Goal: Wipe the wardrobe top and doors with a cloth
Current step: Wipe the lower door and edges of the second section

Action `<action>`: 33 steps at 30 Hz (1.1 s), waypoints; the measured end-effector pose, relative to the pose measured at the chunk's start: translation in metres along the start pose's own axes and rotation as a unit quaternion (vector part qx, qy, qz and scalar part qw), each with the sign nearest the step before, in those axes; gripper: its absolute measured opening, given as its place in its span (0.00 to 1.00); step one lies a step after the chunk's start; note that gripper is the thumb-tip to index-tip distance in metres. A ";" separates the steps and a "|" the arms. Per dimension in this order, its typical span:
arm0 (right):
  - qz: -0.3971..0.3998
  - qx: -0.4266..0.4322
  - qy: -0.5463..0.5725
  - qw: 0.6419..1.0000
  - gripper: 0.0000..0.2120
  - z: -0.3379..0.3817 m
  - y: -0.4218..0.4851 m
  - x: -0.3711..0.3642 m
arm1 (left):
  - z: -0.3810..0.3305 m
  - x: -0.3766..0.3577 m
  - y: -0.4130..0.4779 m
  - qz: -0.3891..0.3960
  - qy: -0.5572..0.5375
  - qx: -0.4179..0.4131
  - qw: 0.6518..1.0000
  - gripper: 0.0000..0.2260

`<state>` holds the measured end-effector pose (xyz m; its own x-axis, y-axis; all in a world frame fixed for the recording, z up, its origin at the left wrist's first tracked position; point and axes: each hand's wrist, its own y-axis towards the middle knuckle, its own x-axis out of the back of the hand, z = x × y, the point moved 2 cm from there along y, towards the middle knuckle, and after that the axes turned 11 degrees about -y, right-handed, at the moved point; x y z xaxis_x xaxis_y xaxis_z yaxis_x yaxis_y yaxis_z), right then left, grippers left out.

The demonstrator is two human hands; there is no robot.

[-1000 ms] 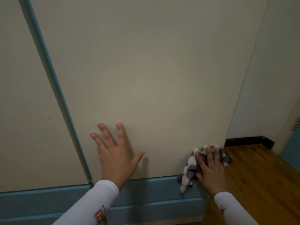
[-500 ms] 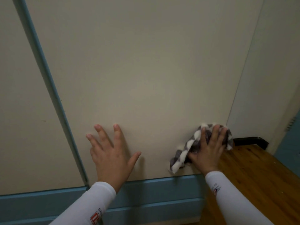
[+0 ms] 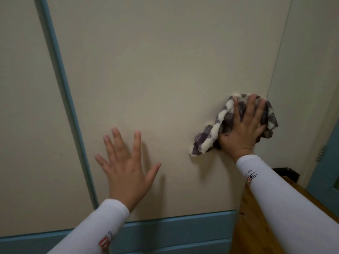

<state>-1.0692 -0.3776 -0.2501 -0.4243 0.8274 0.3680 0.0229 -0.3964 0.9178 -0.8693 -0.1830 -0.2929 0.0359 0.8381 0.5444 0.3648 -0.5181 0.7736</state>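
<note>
A cream wardrobe door [image 3: 156, 79] fills most of the view. My right hand [image 3: 244, 127] presses a crumpled purple-and-white checked cloth [image 3: 207, 138] flat against the door near its right edge, fingers straight and pointing up. The cloth bunches out to the left and right of the palm. My left hand [image 3: 126, 171] lies flat on the same door lower down, fingers spread, holding nothing. Both arms wear white sleeves.
A blue vertical strip [image 3: 62, 92] separates this door from another cream door [image 3: 22, 125] on the left. A blue plinth [image 3: 174, 228] runs along the bottom. Wooden floor [image 3: 256, 231] lies at the lower right, with a black skirting [image 3: 288, 173] and a pale wall [image 3: 308, 79] beyond.
My right hand has slid the cloth upward along the door's right edge, from the blue plinth to well above it. My left hand has stayed flat on the door.
</note>
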 end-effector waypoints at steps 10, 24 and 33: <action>-0.006 -0.092 0.022 0.995 0.41 0.049 0.085 0.036 | -0.022 0.052 0.098 -0.087 -0.016 -0.100 0.991 0.35; -0.061 0.078 0.023 0.995 0.39 0.154 0.128 0.072 | -0.063 0.081 0.165 -0.188 -0.129 -0.177 0.958 0.24; -0.065 0.061 0.018 0.996 0.38 0.164 0.231 0.113 | -0.095 0.140 0.270 -0.197 -0.114 -0.209 0.951 0.20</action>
<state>-0.9636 -0.3107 0.0280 -0.4631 0.8530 0.2409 0.0739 -0.2337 0.9695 -0.8538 -0.2222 0.0230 0.1915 0.9717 0.1383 -0.0091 -0.1391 0.9902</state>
